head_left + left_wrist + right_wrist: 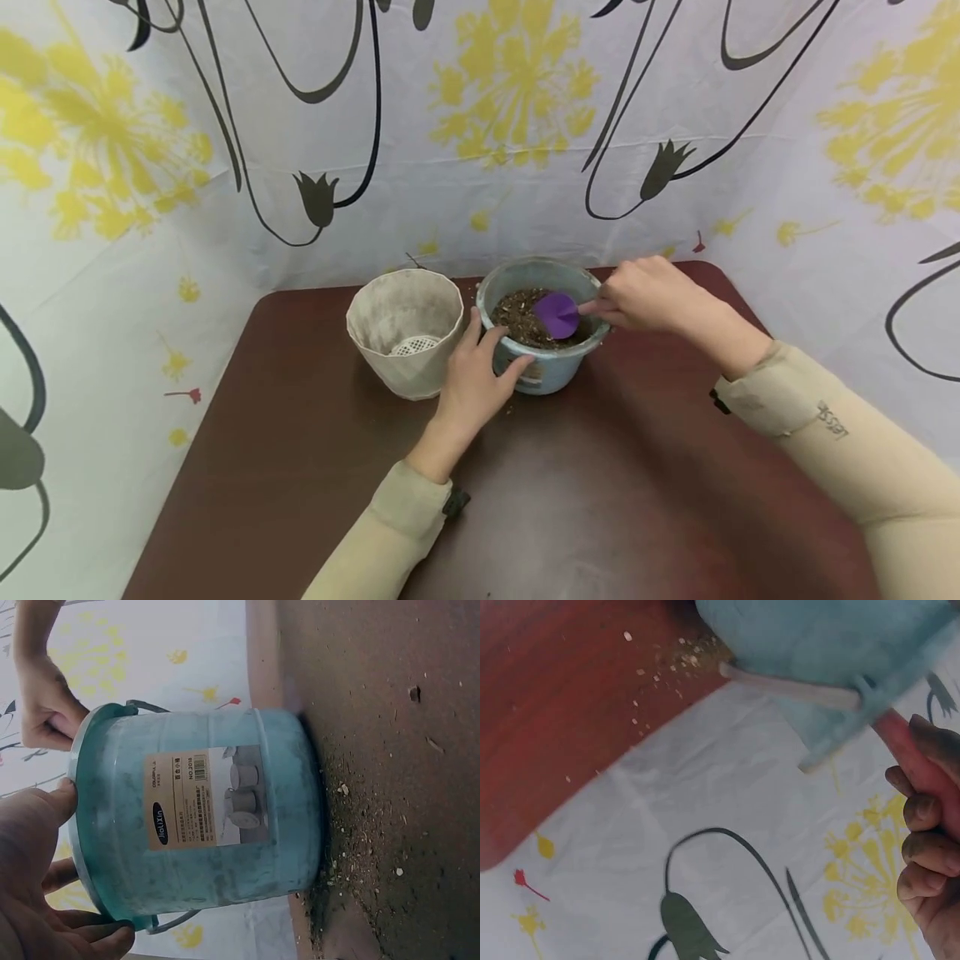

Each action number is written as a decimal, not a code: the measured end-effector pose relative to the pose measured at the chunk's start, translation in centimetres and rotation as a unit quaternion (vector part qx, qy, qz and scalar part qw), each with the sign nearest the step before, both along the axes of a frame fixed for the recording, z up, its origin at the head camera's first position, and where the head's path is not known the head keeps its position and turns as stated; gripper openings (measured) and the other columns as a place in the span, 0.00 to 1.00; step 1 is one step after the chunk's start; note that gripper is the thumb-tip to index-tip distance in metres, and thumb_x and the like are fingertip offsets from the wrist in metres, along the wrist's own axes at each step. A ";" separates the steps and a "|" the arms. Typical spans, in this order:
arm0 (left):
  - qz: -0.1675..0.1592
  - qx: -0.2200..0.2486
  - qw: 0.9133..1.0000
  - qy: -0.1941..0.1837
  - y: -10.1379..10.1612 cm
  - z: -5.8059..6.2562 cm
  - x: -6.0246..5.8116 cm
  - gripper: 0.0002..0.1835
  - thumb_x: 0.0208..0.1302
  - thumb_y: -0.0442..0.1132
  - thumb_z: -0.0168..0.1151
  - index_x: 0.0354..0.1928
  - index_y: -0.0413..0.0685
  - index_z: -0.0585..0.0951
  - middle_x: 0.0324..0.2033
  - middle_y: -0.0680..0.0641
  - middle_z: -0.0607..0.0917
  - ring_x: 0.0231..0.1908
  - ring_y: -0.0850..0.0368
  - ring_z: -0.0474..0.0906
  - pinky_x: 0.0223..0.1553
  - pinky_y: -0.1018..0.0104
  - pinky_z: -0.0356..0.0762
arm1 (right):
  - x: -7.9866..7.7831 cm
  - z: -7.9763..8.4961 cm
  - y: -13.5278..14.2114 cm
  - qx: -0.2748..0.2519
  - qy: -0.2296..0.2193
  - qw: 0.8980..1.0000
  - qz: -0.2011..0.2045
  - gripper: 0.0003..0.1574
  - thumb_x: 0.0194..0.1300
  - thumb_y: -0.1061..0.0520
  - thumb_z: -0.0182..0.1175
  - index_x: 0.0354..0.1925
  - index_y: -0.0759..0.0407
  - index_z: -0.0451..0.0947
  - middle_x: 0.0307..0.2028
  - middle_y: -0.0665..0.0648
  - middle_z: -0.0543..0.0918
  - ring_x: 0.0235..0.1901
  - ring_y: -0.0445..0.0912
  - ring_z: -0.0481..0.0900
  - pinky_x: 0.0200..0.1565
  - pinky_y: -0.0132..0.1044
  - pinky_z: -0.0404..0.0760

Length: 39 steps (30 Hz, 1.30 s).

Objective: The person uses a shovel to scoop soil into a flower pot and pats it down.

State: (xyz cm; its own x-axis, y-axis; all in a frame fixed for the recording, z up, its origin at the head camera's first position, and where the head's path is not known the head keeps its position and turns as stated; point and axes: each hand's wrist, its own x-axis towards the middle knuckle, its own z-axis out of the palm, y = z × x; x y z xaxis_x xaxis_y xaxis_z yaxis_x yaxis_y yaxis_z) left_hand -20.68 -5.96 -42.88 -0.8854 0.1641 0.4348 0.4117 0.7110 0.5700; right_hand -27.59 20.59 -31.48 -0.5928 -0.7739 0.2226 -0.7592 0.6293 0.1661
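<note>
Clasping the purple scoop [553, 316] inside the blue bucket [564, 372], the right hand [643, 293], fingers curled in, sits near three o'clock; the left hand [474, 375], fingers loosely spread, touches the bucket around eight o'clock.

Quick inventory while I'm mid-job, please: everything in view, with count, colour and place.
Bucket: one, blue-green, on the table
Bucket handle: one, grey, on the bucket's side
Label: one, tan and grey, on the bucket's wall
Soil: one mass, brown, inside the bucket
Scoop: one, purple with reddish handle, blade over the soil
Pot: one, off-white, left of the bucket
Crumbs: many, brown and pale, on the table by the bucket
Table: one, dark red-brown, below everything
Backdrop: floral, white with yellow, grey and red, around the table
Wrist devices: two, black, at the cuffs
Sleeves: two, cream, on the arms
Hands: two, bare; left hand at the bucket's rim, right hand gripping the scoop
</note>
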 end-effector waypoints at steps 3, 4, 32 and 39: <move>-0.002 0.004 1.000 -0.003 0.2 0.2 -0.1 0.31 0.65 0.60 0.67 0.61 0.45 0.80 0.73 0.26 0.60 0.62 0.31 0.74 0.56 0.45 0.79 | 0.0 -0.3 0.2 -0.013 -0.018 1.000 -0.006 0.13 0.61 0.54 0.70 0.20 0.48 0.85 0.10 0.41 0.57 0.13 0.37 0.51 0.12 0.37 0.58; 0.000 0.004 1.000 -0.005 0.3 0.3 -0.1 0.31 0.65 0.60 0.67 0.61 0.45 0.80 0.73 0.27 0.60 0.62 0.31 0.73 0.56 0.45 0.79 | 0.0 -0.4 0.2 -0.016 -0.027 0.999 -0.007 0.17 0.62 0.54 0.70 0.17 0.50 0.82 0.10 0.41 0.56 0.14 0.37 0.51 0.13 0.36 0.57; 0.018 0.001 0.999 -0.040 -0.2 0.1 0.6 0.33 0.66 0.62 0.65 0.65 0.50 0.78 0.76 0.34 0.57 0.75 0.40 0.56 0.66 0.42 0.68 | -0.3 -4.7 0.9 -0.223 -0.247 0.940 -0.074 0.08 0.69 0.48 0.67 0.42 0.40 0.92 0.08 0.40 0.62 0.11 0.34 0.54 0.17 0.30 0.60; -0.024 -0.018 1.000 0.005 -1.2 0.7 1.2 0.35 0.69 0.54 0.66 0.70 0.44 0.71 0.76 0.36 0.60 0.76 0.40 0.54 0.71 0.44 0.61 | 0.4 -4.3 1.6 -0.269 -0.247 0.918 -0.157 0.19 0.61 0.36 0.70 0.19 0.41 0.87 0.10 0.42 0.56 0.13 0.37 0.52 0.17 0.32 0.56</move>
